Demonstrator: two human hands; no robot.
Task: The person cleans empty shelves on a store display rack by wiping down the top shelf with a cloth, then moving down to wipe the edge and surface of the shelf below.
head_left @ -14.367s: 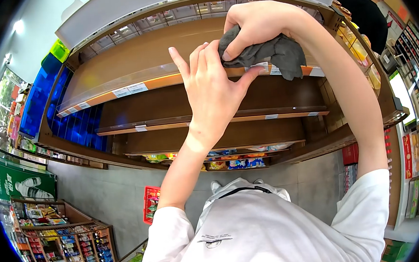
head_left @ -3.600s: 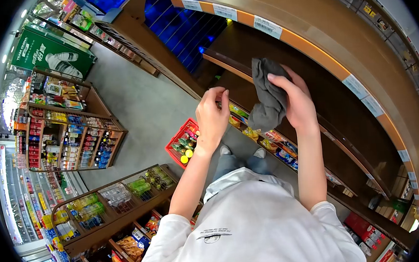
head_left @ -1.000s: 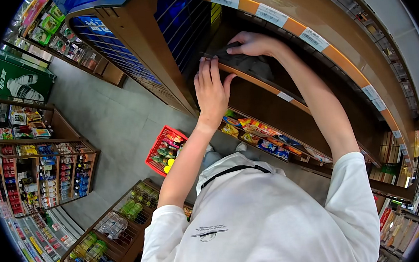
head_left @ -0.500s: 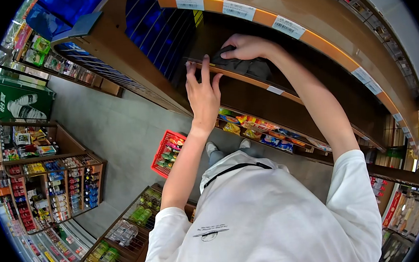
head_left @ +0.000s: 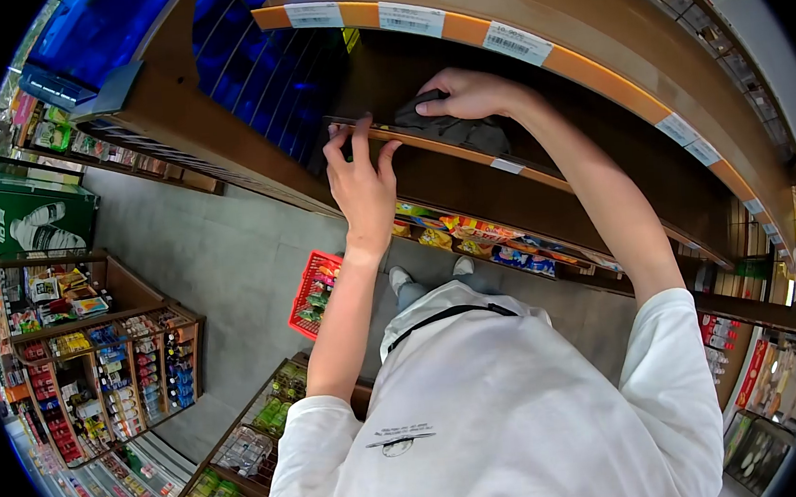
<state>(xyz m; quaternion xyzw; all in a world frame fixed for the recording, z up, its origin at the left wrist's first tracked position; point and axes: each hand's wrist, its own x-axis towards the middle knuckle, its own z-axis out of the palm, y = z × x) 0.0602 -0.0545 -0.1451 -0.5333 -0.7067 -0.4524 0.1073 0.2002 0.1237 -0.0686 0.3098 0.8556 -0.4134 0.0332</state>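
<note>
A dark grey cloth [head_left: 468, 134] lies bunched on the brown shelf [head_left: 587, 154], just behind its front edge strip. My right hand [head_left: 462, 94] grips the cloth from above, with the thumb pressed on it. At the left end of the same shelf, my left hand [head_left: 363, 190] has its fingers apart, with the fingertips at the front edge strip. Nothing shows in the left hand. The far folds of the cloth are hidden behind my right hand.
Overhead runs another shelf with an orange price strip [head_left: 465, 30]. Snack packets [head_left: 481, 233] fill a lower shelf. A red basket [head_left: 308, 298] with goods stands on the floor to my left. Blue panels [head_left: 259, 82] close the shelf's left end. Stocked racks [head_left: 113, 364] stand further left.
The view has shifted slightly, so the shelf and my left hand sit further left in it. My right hand stays on the cloth, and my left hand stays at the shelf edge.
</note>
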